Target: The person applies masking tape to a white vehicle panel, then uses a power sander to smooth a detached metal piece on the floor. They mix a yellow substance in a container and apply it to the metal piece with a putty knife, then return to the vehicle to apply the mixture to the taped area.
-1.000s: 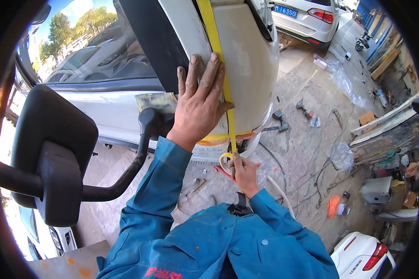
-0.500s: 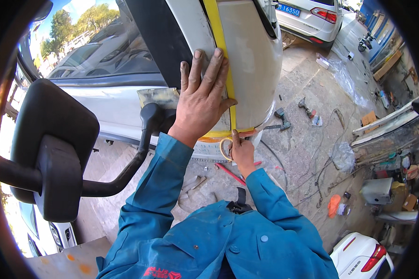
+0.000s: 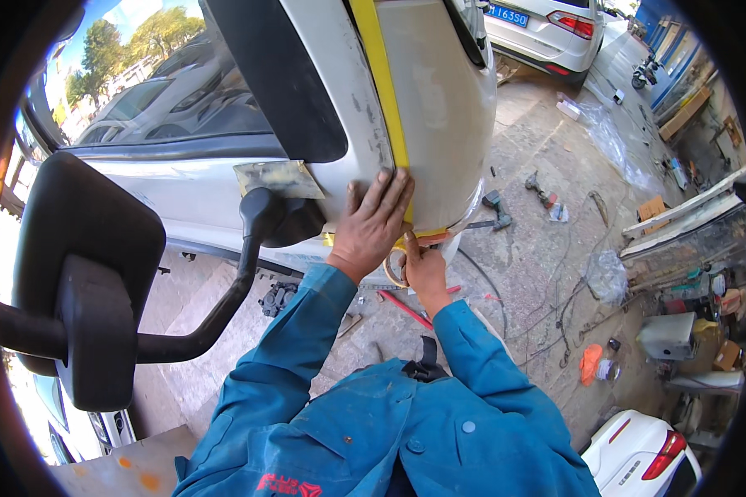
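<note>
My left hand (image 3: 375, 222) lies flat on the white vehicle body, its fingers stretched out together and the tips on the lower part of a yellow tape strip (image 3: 383, 74). That strip runs down the seam beside a beige-grey panel (image 3: 443, 116). Just below and to the right, my right hand (image 3: 425, 272) is closed on a roll of masking tape (image 3: 392, 267), its thumb up against the panel's lower corner. More yellow and orange tape lines the panel's bottom edge. A stained, flat sheet (image 3: 280, 179) rests on the body left of my left hand.
A large black side mirror (image 3: 87, 240) on a bent arm (image 3: 215, 327) juts in at the left. Power tools (image 3: 497, 211), a red bar (image 3: 406, 308) and cables lie on the floor. White cars (image 3: 543, 33) stand behind and at lower right.
My left hand has slid down the tape strip toward my right hand. My right hand, still holding the tape roll, has shifted slightly left and down. The view has moved a little.
</note>
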Demonstrator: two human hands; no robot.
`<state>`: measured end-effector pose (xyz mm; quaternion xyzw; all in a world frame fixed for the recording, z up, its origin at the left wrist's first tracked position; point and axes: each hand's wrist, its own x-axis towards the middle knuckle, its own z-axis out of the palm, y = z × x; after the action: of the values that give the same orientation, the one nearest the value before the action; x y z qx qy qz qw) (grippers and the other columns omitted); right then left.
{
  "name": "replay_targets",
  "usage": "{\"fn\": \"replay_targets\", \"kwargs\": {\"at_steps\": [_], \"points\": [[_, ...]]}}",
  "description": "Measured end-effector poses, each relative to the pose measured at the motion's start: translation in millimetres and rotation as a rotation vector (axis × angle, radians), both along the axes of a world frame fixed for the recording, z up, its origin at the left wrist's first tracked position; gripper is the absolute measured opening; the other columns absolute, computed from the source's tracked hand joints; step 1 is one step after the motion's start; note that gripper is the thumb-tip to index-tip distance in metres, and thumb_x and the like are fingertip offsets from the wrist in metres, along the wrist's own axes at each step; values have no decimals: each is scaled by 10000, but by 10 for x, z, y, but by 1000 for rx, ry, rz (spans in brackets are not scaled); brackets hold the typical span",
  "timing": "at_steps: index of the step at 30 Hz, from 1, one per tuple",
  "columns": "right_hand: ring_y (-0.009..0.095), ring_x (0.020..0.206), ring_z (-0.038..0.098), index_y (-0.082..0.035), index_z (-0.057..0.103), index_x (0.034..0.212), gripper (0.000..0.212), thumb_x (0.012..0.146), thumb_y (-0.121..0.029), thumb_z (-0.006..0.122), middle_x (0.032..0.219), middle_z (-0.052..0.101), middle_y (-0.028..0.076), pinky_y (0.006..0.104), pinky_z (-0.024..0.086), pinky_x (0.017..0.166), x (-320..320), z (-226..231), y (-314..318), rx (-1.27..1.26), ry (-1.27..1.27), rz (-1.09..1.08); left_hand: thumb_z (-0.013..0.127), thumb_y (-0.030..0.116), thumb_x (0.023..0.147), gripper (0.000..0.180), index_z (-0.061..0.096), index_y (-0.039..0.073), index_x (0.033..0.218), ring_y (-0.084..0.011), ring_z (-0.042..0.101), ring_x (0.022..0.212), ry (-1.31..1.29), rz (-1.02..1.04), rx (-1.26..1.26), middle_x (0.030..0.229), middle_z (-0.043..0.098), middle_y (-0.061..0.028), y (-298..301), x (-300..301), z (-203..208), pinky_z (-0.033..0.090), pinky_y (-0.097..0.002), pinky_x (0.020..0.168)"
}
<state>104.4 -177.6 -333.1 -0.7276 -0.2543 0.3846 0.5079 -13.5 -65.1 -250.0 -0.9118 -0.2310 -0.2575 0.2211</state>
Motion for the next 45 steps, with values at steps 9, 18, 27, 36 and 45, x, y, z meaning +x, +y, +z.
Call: {"fn": "replay_targets", "kwargs": {"at_steps": [9,18,27,36,45], "points": [[161,532,590,36,720,923,556,1184,-437,588,707,665,82,358,461,510,89,-46,-97,71,379,31,699,380,1028,682,573,155,1659,-286,303,1690,-77,-14,-31,1815,404,-36,-37,61,-427,372,-690,1202],[155,648,550,-35,692,1013,245,1112,-255,648,872,644,43,391,483,581,104,11,-41,20,923,-51,715,413,1040,673,578,179,1657,-287,293,1692,-95,-17,-12,1803,424,-37,-42,60,-728,348,-714,1201],[135,616,600,-2,791,1011,347,1107,-298,638,746,682,53,327,455,575,-308,-246,-504,-2,554,178,842,377,947,741,611,79,1585,-431,485,1548,-58,-191,-124,1706,518,-172,-126,-137,-350,388,-697,1234],[438,790,713,-2,682,1018,176,1050,-171,640,821,690,241,528,522,704,-7,720,-999,482,-310,365,798,74,960,305,792,-19,1251,-350,761,1090,-524,-131,-1232,1201,760,-187,-1088,-497,185,607,-411,981],[407,746,705,28,717,1074,177,1085,-143,672,843,718,231,491,547,680,17,911,-944,461,-416,355,763,8,951,99,724,-19,1038,-388,715,962,-617,-121,-1106,1032,708,-168,-942,-382,598,578,-422,864]]}}
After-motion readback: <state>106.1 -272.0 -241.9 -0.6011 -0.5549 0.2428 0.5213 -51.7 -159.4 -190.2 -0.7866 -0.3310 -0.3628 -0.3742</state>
